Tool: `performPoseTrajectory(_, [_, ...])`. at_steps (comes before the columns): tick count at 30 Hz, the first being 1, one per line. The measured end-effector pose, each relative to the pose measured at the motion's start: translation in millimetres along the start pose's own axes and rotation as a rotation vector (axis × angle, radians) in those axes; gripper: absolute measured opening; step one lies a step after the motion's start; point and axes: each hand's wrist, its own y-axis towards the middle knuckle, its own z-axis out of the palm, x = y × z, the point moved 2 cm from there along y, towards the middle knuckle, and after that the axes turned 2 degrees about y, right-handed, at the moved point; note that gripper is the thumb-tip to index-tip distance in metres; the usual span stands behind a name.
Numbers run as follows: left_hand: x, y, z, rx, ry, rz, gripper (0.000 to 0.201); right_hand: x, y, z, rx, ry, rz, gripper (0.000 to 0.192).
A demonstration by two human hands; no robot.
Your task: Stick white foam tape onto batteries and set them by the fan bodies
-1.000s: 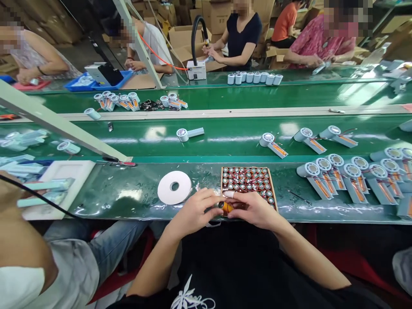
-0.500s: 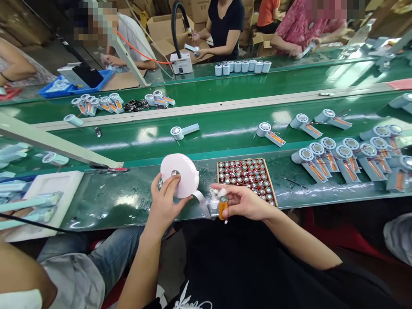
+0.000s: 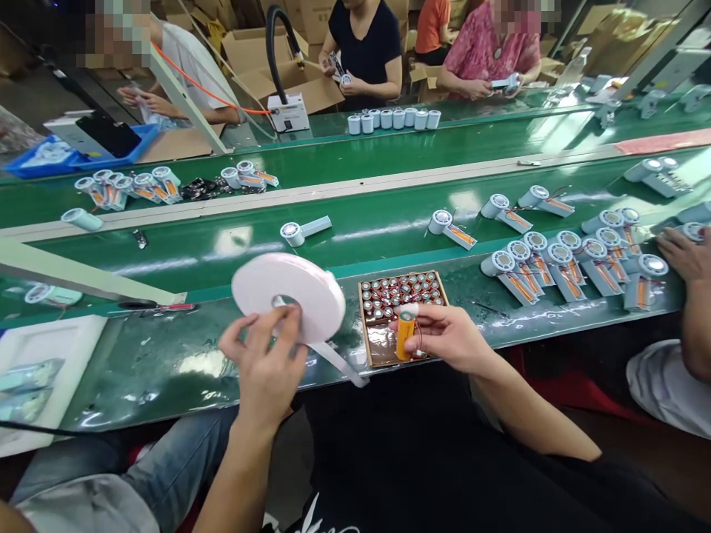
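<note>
Orange cell (image 3: 405,340) upright between thumb and fingers of right hand (image 3: 452,337), pinched; 1 fingertip white-wrapped. Cell overlaps the near side of a shallow box (image 3: 364,333) in view; contact cannot be told. Left hand (image 3: 266,363) grasps roll of white tape (image 3: 252,285), fingers at the core hole.

Versus 0.5 s earlier: roll tilted flatter, cell now in front of the box rather than at its left corner; co-worker's hand (image 3: 686,255) newly visible, far right.

Materials: cell smooth, cylindrical, thin-wired; tape a matte disc, 1 loose strip (image 3: 341,363) trailing; box brown-walled, holding round-topped cells (image 3: 378,289); bench (image 3: 167,363) green, glossy.
</note>
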Motion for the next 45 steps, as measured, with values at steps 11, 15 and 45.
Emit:
performPoseTrajectory(11, [-28, 3, 8.8, 0.085, -0.049, 0.212, 0.077, 14, 31, 8, -0.04, -0.172, -0.086, 0.018])
performPoseTrajectory(15, [-35, 6, 6.3, 0.105, 0.002, 0.201, 0.073, 17, 36, 5, 0.052, -0.127, -0.055, 0.019])
performPoseTrajectory(45, [-58, 1, 29.9, 0.044, -0.142, 0.041, 0.063, 2, 43, 10, -0.222, 0.146, -0.271, 0.043])
